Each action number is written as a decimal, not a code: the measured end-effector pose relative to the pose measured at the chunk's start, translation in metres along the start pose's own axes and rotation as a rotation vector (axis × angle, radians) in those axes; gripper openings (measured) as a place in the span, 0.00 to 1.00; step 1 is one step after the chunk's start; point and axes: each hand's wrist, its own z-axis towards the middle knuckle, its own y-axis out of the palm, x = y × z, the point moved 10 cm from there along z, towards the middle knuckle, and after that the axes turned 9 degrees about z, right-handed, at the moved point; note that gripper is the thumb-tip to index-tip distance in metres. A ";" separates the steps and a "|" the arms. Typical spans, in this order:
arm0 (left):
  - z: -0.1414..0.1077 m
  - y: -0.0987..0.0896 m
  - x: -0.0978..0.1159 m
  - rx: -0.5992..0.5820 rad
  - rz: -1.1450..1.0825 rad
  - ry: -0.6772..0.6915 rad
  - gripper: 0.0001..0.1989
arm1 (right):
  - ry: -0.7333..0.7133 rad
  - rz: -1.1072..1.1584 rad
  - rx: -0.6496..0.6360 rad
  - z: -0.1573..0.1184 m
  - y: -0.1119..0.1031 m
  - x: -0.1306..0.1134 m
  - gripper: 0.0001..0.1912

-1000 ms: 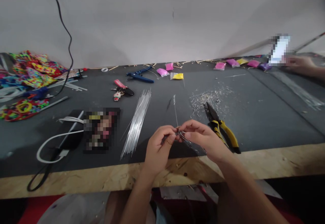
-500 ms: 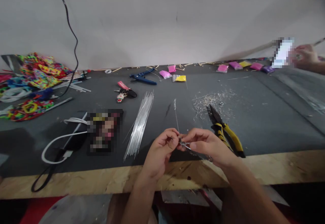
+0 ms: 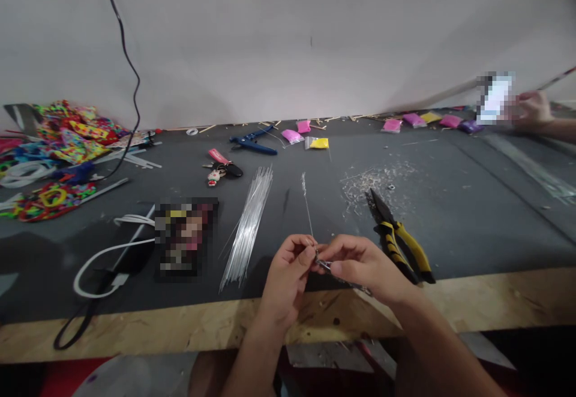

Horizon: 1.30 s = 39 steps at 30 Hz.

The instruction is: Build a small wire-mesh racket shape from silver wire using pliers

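Note:
Near the table's front edge, my left hand point(image 3: 291, 271) pinches a thin metal wire point(image 3: 308, 205) between thumb and fingers. The wire sticks up and away from me, with a twisted, looped part at its far end. Close against it, my right hand point(image 3: 362, 265) is closed on the near part of the same wirework, where several strands are bunched and trail under the palm. The exact shape between the fingertips is partly hidden. Long-nose pliers point(image 3: 400, 238) with yellow and black handles lie just beyond my right hand. Left of my hands is a bundle of straight wires point(image 3: 249, 223).
Cut wire scraps point(image 3: 375, 184) litter the table past the pliers. Blue cutters point(image 3: 254, 141), keys point(image 3: 216, 172) and small colored packets point(image 3: 319, 143) lie farther back. At left are a phone point(image 3: 186, 238), a white cable point(image 3: 81, 265) and colorful craft pieces point(image 3: 67, 139). Another person's hand point(image 3: 533, 109) holds a phone at right.
My hands shift slightly while keeping hold of the wire, and its upright end leans a little more to the left. The view has tilted slightly.

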 end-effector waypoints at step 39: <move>-0.023 0.048 0.069 0.140 1.421 0.984 0.07 | -0.173 -0.058 0.236 0.004 -0.023 -0.018 0.08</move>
